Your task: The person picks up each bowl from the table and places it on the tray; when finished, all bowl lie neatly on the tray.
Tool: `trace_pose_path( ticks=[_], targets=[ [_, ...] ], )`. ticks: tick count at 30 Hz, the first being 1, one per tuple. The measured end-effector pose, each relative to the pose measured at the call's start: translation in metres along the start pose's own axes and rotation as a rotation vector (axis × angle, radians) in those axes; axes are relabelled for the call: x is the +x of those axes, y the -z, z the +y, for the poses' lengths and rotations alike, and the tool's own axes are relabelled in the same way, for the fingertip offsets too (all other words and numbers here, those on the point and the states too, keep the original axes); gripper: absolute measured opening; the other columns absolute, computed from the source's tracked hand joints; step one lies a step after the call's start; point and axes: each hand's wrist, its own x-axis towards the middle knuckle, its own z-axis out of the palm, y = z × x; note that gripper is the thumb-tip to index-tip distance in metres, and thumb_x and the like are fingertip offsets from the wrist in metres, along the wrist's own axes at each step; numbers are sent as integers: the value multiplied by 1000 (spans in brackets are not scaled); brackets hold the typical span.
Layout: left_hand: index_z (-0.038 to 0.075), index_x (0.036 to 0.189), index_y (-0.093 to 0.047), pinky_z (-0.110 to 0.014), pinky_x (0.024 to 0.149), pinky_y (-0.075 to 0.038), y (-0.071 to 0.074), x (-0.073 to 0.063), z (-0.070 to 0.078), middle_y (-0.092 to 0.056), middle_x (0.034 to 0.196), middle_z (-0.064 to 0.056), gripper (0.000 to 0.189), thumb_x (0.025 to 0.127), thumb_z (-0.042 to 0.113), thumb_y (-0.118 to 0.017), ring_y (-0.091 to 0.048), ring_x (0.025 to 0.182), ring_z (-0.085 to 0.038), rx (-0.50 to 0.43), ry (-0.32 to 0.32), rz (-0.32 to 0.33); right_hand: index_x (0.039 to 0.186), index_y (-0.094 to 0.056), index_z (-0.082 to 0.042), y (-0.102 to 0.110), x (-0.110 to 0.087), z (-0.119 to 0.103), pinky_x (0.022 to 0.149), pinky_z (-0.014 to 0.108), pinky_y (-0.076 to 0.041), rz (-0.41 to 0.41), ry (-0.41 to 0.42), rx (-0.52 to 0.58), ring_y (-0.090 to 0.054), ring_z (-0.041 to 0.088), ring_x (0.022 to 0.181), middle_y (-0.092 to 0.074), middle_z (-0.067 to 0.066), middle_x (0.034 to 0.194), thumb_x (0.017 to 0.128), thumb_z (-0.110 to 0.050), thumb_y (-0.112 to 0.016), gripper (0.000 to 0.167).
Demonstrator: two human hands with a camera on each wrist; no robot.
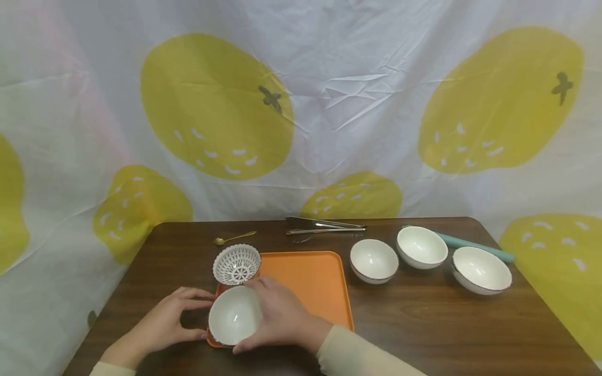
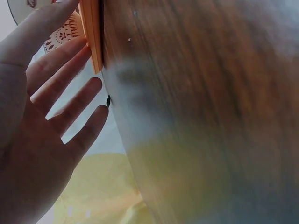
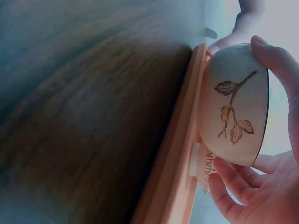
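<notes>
My right hand point(image 1: 282, 318) holds a white bowl point(image 1: 232, 316) by its rim, thumb on the near side and fingers on the far side. In the right wrist view the bowl point(image 3: 231, 107) shows a brown leafy twig with yellow berries, and it sits right at the orange tray point(image 3: 175, 149). My left hand point(image 1: 164, 321) is spread at the tray's left edge, beside the bowl. From the left wrist its fingers look nearly straight, the tips near the tray rim point(image 2: 92, 35). Behind the held bowl stands a white bowl with a dark cut-out-like pattern point(image 1: 236, 263), at the tray's far left corner.
Right of the tray point(image 1: 308, 282) stand three white bowls, the left one point(image 1: 374, 261), the middle one point(image 1: 421, 247) and the right one point(image 1: 482, 270). A teal rod point(image 1: 475, 245) lies behind them. Metal tongs point(image 1: 329, 228) and a small gold spoon point(image 1: 234, 238) lie along the back.
</notes>
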Motion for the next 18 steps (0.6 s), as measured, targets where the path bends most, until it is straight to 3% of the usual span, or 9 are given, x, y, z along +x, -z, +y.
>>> trace_pose_path(
  ticks=[12, 18],
  targets=[
    [19, 110, -80, -48, 91, -54, -4, 1, -2, -70, 123, 10, 52, 64, 37, -95, -62, 112, -19, 5, -17, 39, 141, -54, -15, -5, 0, 1, 94, 26, -54, 7, 19, -40, -61, 12, 112, -62, -1, 128, 55, -75, -89, 110],
    [19, 111, -80, -49, 91, -54, -2, 0, 0, -69, 123, 10, 52, 66, 39, -95, -62, 113, -20, 9, -4, 17, 149, -47, -14, 1, -5, 5, 100, 31, -53, -8, 49, 9, -60, 15, 121, -59, 1, 137, 58, -73, -89, 116]
  ],
)
